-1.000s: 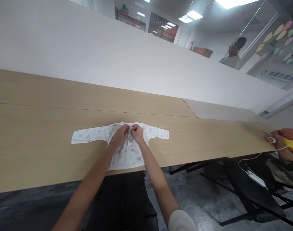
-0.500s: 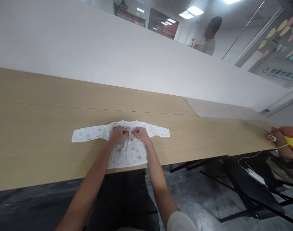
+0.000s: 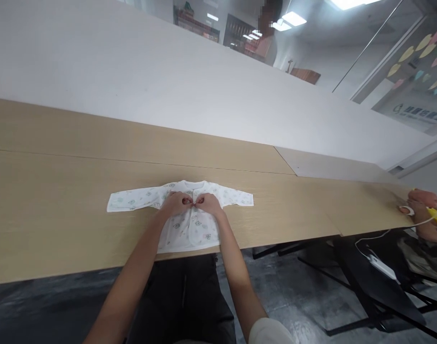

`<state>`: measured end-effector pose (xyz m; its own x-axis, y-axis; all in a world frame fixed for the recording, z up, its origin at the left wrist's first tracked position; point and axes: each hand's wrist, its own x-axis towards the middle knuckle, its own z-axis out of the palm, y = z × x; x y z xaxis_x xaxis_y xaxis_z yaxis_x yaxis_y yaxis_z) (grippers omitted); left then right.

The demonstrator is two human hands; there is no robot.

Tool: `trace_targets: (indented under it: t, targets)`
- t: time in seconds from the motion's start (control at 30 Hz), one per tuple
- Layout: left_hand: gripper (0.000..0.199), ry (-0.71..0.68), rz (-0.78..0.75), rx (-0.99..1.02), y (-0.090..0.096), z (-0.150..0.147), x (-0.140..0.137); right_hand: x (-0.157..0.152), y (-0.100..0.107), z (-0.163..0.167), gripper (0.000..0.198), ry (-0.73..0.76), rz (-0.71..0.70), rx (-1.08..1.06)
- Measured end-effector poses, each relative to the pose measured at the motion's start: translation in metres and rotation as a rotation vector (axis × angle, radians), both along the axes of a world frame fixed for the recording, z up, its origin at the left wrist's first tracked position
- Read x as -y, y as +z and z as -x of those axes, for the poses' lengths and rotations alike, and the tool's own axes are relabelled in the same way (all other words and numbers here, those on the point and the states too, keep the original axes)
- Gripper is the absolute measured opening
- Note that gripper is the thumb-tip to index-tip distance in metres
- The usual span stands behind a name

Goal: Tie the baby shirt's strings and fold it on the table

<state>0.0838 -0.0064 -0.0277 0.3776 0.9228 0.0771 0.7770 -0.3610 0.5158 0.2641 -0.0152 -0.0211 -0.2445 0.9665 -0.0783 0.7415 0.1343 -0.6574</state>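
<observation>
A small white baby jacket (image 3: 188, 234) with a scattered print lies flat, front up, its sleeves spread to both sides and its hem by the table's near edge. My left hand (image 3: 177, 203) pinches the front opening on its left side, at chest height. Opposite it, my right hand (image 3: 208, 203) pinches the other side of the opening. The fingertips of both hands meet at the middle of the front. Whatever fastener sits between them is too small to make out.
The long wooden table (image 3: 75, 191) runs along a white wall (image 3: 132, 86). At the right end sits another person, whose hand (image 3: 421, 210) is near a roll of tape. A black folding chair (image 3: 376, 277) with a white power strip (image 3: 381, 267) stands at the lower right.
My hands have come closer together, and their fingertips now meet at the jacket's front opening. Behind the glass, a person has moved left.
</observation>
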Motion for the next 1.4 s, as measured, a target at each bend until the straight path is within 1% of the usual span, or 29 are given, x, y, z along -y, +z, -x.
trace_targets:
  t: [0.13, 0.27, 0.37, 0.47, 0.63, 0.73, 0.83, 0.97, 1.03, 1.2, 1.33, 1.4]
  targets:
    - [0.022, -0.015, -0.004, 0.020, 0.003, 0.000, 0.002, 0.002, 0.004, 0.003, 0.006, -0.051, 0.020, 0.010]
    - [0.026, -0.038, -0.009, 0.064, 0.001, 0.002, 0.001, 0.003, 0.005, 0.002, 0.005, -0.109, 0.082, -0.113]
    - [0.027, -0.051, -0.029, 0.082, -0.001, 0.002, -0.001, 0.003, 0.004, 0.002, 0.011, -0.139, 0.150, -0.210]
    - [0.027, -0.069, -0.056, 0.108, -0.002, 0.001, -0.001, 0.003, 0.003, 0.003, 0.020, -0.137, 0.208, -0.283]
    - [0.025, -0.069, -0.018, 0.286, -0.006, 0.003, -0.001, 0.003, 0.005, 0.005, 0.014, -0.166, 0.202, -0.372]
    - [0.025, -0.101, 0.008, 0.366, -0.006, 0.003, -0.001, 0.004, 0.009, 0.003, 0.018, -0.142, 0.207, -0.389]
    - [0.023, -0.106, 0.007, 0.367, -0.004, 0.001, 0.001, 0.004, 0.011, 0.001, 0.020, -0.119, 0.218, -0.376]
    - [0.026, -0.068, -0.001, 0.346, -0.003, 0.000, 0.003, 0.001, 0.005, -0.001, 0.028, -0.101, 0.222, -0.414]
    - [0.026, -0.077, 0.001, 0.337, -0.003, -0.001, 0.003, -0.001, 0.001, 0.000, 0.025, -0.116, 0.252, -0.468]
    - [0.025, -0.081, 0.013, 0.343, -0.004, -0.001, 0.002, -0.002, 0.000, 0.003, 0.005, -0.222, 0.338, -0.578]
    - [0.025, -0.096, 0.027, 0.368, -0.005, 0.000, 0.001, -0.001, 0.004, 0.003, 0.013, -0.250, 0.351, -0.581]
    - [0.025, -0.097, 0.021, 0.368, -0.007, 0.000, 0.000, -0.002, 0.004, 0.002, 0.014, -0.266, 0.352, -0.570]
